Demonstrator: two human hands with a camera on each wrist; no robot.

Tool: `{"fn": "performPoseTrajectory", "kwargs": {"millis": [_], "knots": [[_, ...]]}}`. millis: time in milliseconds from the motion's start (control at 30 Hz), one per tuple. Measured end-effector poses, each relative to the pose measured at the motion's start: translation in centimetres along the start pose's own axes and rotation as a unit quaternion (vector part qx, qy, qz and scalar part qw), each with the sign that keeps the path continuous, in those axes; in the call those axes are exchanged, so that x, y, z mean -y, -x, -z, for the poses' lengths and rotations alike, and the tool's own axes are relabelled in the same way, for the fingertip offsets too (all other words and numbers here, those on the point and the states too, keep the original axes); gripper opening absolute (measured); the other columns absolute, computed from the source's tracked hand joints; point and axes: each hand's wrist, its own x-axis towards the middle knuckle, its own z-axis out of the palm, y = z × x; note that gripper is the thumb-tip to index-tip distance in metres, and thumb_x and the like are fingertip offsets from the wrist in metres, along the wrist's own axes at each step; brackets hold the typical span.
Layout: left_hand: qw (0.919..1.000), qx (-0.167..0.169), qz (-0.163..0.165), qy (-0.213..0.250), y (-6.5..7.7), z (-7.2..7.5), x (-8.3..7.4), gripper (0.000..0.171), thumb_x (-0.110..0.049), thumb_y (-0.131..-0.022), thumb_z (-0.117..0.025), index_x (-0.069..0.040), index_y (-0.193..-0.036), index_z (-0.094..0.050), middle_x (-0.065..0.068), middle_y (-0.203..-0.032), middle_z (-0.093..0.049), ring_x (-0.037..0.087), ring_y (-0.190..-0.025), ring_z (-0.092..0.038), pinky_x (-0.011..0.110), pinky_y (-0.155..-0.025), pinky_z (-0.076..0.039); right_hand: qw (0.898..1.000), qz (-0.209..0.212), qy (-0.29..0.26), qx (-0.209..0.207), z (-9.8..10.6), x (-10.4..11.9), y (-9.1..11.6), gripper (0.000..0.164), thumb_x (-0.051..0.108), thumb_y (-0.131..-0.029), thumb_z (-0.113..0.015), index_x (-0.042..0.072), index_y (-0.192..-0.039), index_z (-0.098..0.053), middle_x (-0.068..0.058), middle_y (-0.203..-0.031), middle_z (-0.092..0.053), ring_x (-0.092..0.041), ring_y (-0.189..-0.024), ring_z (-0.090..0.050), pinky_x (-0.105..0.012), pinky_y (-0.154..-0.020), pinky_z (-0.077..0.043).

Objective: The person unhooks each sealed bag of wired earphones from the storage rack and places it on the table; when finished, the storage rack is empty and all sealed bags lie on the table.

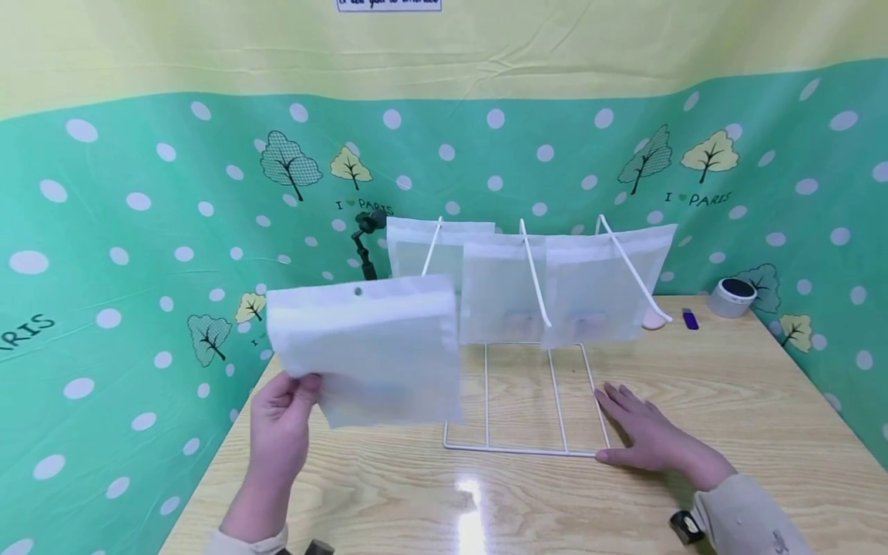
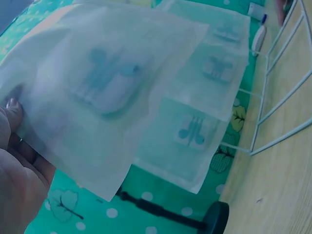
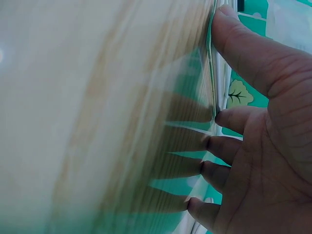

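Observation:
My left hand pinches the lower left side of a frosted plastic bag, lifted over the table in front of a white wire rack. The bag has a small hole near its top edge. Through its film a blurred pale item with teal shapes shows in the left wrist view. Three similar bags hang from the rack's prongs, at left, middle and right. My right hand rests on the table with fingers spread, thumb and fingertips at the right side of the rack's base.
A black stand rises behind the rack on the left. Toward the back right of the wooden table are a white cylinder with a dark top, a small purple item and a pale rounded item. A spotted green cloth hangs around the table.

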Motion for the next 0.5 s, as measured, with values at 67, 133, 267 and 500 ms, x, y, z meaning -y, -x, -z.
{"fn": "performPoseTrajectory", "kwargs": {"millis": [67,133,267,500], "knots": [[0.9992,-0.014,0.014,0.036,-0.4,0.8,0.1,0.026,0.009,-0.097,-0.047,0.003,-0.109,-0.070,0.003,-0.103,-0.073,0.012,-0.093,-0.066,0.021,-0.075,-0.055,1.000,0.002,0.001,-0.003,0.0,0.0,0.0,0.102,0.061,-0.077,-0.071,-0.004,-0.148,-0.034,-0.033,-0.151,-0.026,-0.055,-0.137,-0.021,-0.075,-0.102,-0.019],[0.9968,-0.024,0.023,0.073,-0.8,1.6,0.4,0.025,0.007,-0.098,-0.046,0.004,-0.110,-0.068,0.005,-0.104,-0.072,0.014,-0.093,-0.066,0.022,-0.073,-0.055,1.000,0.001,0.001,-0.002,0.0,0.0,0.0,0.102,0.061,-0.077,-0.071,-0.004,-0.148,-0.034,-0.033,-0.151,-0.026,-0.055,-0.137,-0.021,-0.075,-0.103,-0.019],[0.9877,-0.040,0.027,0.149,-1.2,3.4,1.2,0.025,0.005,-0.099,-0.043,0.007,-0.110,-0.065,0.008,-0.101,-0.071,0.015,-0.087,-0.066,0.022,-0.064,-0.053,1.000,-0.007,0.001,0.003,0.0,0.0,0.0,0.103,0.061,-0.077,-0.071,-0.003,-0.148,-0.034,-0.033,-0.152,-0.025,-0.055,-0.137,-0.020,-0.075,-0.103,-0.019],[0.9854,-0.078,0.080,0.129,-1.3,6.2,3.3,0.022,0.000,-0.101,-0.043,-0.001,-0.092,-0.063,0.002,-0.091,-0.067,0.011,-0.079,-0.063,0.020,-0.058,-0.049,1.000,-0.012,0.000,0.007,-0.1,0.0,0.0,0.103,0.062,-0.077,-0.070,-0.002,-0.149,-0.034,-0.031,-0.152,-0.025,-0.054,-0.138,-0.019,-0.075,-0.104,-0.019]]}}
